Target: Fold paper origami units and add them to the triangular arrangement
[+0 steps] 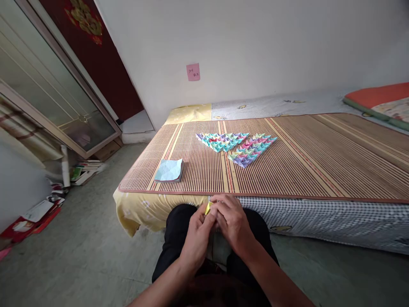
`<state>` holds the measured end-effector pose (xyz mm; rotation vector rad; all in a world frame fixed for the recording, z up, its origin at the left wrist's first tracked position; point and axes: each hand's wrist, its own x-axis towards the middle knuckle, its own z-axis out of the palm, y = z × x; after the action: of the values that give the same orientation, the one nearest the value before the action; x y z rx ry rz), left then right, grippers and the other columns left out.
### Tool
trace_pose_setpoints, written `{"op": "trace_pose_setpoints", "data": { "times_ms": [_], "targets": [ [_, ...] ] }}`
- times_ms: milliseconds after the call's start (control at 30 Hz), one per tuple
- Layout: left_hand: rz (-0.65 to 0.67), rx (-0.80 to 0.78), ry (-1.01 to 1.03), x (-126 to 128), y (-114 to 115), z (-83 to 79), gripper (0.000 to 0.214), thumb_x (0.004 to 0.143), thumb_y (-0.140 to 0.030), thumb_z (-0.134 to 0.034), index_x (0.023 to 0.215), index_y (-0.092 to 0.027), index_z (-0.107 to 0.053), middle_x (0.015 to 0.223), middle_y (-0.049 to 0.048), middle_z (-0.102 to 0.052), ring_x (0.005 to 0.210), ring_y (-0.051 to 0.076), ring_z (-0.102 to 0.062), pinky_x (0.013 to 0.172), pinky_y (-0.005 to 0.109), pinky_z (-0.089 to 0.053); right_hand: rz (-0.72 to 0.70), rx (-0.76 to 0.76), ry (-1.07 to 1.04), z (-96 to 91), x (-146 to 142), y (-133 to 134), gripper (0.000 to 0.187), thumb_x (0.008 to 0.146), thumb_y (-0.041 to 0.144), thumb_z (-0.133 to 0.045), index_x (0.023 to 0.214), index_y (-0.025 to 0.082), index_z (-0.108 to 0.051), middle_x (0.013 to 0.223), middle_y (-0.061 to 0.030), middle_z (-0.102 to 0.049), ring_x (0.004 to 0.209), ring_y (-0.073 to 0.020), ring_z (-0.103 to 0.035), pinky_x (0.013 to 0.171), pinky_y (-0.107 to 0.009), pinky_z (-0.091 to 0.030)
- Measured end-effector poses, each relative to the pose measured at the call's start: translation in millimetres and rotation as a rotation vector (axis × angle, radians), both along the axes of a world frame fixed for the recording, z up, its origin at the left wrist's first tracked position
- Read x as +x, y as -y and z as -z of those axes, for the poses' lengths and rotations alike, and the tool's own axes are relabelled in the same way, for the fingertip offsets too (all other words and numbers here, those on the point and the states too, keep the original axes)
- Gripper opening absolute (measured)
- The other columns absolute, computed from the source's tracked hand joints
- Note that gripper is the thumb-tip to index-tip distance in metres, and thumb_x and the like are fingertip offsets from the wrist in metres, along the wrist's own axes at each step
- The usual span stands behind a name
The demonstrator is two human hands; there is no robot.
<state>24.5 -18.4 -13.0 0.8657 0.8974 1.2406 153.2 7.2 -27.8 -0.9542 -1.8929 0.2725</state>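
Note:
Above my knees, both hands meet around a small piece of folded yellow paper [208,207]. My left hand [198,228] pinches it from the left with thumb and fingers. My right hand [232,217] closes over it from the other side, and its fingers hide much of the paper. Beyond the hands, two groups of colourful folded paper pieces [222,141] lie in neat rows on the striped mat [297,166]. A stack of pale blue square paper sheets [169,170] rests near the mat's left front corner, its top sheet creased.
The mat covers a bed with a yellow and checked sheet [319,217] hanging over its front edge. A folded orange quilt [373,98] lies at the far right. Books [86,170] and a red box [32,217] stand on the floor at left. A pink note [193,72] is on the wall.

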Motion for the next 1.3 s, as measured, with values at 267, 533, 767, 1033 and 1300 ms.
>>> {"op": "trace_pose_setpoints", "data": {
  "times_ms": [267,533,767,1033,1300],
  "targets": [
    [0.04,-0.551,0.645,-8,-14,6.7,0.024,0.108,-0.026,-0.056,0.096,-0.01,-0.069,0.078,0.0025,-0.067,0.065,0.009,-0.064,0.067,0.02,-0.054,-0.01,0.032,0.036,13.2,-7,-1,0.02,0.097,0.005,-0.064,0.086,0.021,-0.064,0.112,-0.0076,-0.074,0.107,-0.0267,-0.066,0.089,-0.043,-0.055],
    [-0.022,-0.648,0.685,-9,-15,4.9,0.024,0.11,-0.009,-0.042,0.111,-0.012,-0.067,0.071,-0.0024,-0.061,0.059,0.008,-0.064,0.061,0.016,-0.052,-0.035,0.094,0.072,20.5,-12,-3,0.021,0.095,0.001,-0.064,0.09,0.021,-0.068,0.114,-0.0061,-0.075,0.117,-0.0275,-0.064,0.095,-0.046,-0.054],
    [-0.112,-0.783,0.763,-12,-20,10.2,0.037,0.113,-0.015,-0.029,0.1,-0.01,-0.064,0.068,-0.0013,-0.06,0.053,0.008,-0.065,0.054,0.016,-0.053,-0.065,0.065,0.152,27.9,-19,4,0.018,0.103,0.01,-0.054,0.102,0.022,-0.068,0.117,-0.0081,-0.072,0.125,-0.0267,-0.06,0.102,-0.047,-0.053],
    [-0.069,-0.764,0.71,-12,-19,9.6,0.039,0.113,-0.019,-0.032,0.093,-0.011,-0.064,0.069,0.0006,-0.063,0.056,0.01,-0.067,0.057,0.019,-0.056,-0.065,0.064,0.126,32.7,-18,1,0.016,0.101,0.007,-0.055,0.099,0.02,-0.065,0.114,-0.0087,-0.07,0.123,-0.0272,-0.059,0.103,-0.049,-0.052],
    [-0.038,-0.727,0.708,-18,-23,19.7,0.035,0.112,-0.014,-0.035,0.093,-0.01,-0.064,0.076,0.0032,-0.067,0.064,0.01,-0.068,0.065,0.018,-0.057,-0.07,0.064,0.154,30.7,-22,1,0.016,0.101,0.009,-0.054,0.098,0.02,-0.065,0.113,-0.0093,-0.07,0.119,-0.0269,-0.061,0.102,-0.046,-0.052]
  ]
}}
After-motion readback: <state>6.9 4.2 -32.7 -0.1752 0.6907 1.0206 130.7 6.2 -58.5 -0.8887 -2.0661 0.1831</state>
